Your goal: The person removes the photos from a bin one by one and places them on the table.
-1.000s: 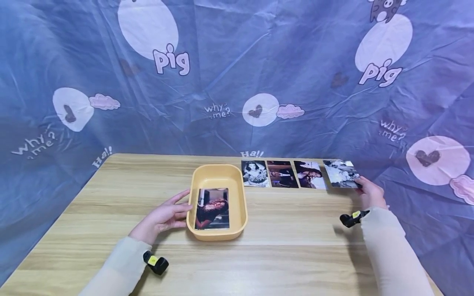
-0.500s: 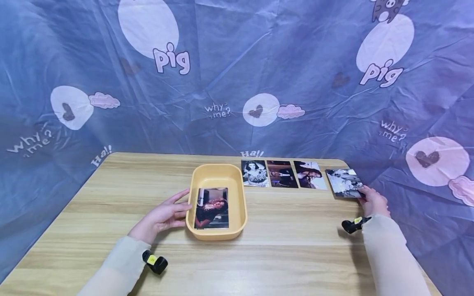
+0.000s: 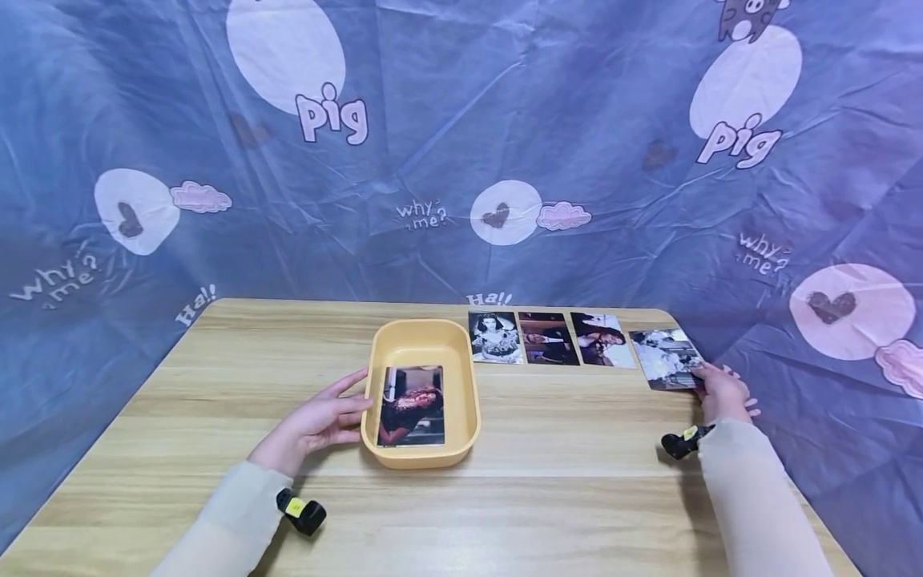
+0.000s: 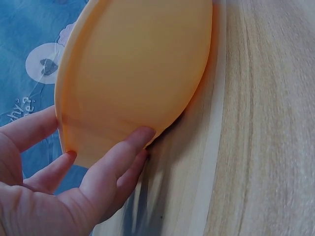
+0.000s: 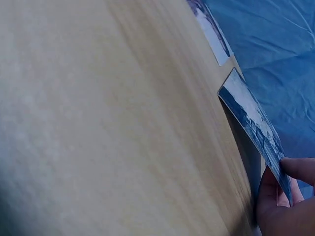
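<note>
My right hand (image 3: pixel 723 393) pinches a black-and-white photo print (image 3: pixel 665 358) at its right edge, between thumb and fingers. In the right wrist view the print (image 5: pixel 256 125) slants up off the tabletop, a shadow under it. My left hand (image 3: pixel 320 421) rests against the left side of a yellow plastic tray (image 3: pixel 474 409); the left wrist view shows extended fingertips (image 4: pixel 142 132) touching its outer wall (image 4: pixel 138 64). Inside the tray lies a color photo of a person (image 3: pixel 414 409). What lies beneath that photo cannot be seen.
Along the far table edge a row of photos lies flat: a black-and-white one (image 3: pixel 495 336), a dark color one (image 3: pixel 550 338) and another color one (image 3: pixel 602 340). Behind the wooden table (image 3: pixel 562 497) hangs a blue printed cloth (image 3: pixel 404 144).
My right hand has brought the black-and-white print down toward the front of the table, then slightly left. My left hand and the tray keep their place.
</note>
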Demonstrator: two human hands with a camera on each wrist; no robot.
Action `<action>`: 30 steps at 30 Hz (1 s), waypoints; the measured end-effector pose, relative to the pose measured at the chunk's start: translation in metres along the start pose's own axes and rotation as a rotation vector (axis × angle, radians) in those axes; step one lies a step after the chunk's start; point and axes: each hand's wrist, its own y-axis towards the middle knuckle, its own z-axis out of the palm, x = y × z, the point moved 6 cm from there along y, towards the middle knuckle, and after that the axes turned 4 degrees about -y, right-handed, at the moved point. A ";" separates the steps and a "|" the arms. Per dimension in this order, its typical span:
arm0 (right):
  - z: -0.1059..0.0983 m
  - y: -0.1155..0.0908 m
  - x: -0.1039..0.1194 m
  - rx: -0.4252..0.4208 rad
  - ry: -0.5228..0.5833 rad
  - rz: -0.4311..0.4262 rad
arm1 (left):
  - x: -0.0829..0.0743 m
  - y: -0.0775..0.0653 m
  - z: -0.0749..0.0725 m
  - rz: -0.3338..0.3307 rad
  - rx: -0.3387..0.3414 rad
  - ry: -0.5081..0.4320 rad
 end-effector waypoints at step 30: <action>0.074 -0.053 0.013 0.062 -0.534 -0.304 | 0.000 0.001 0.001 0.000 -0.012 0.016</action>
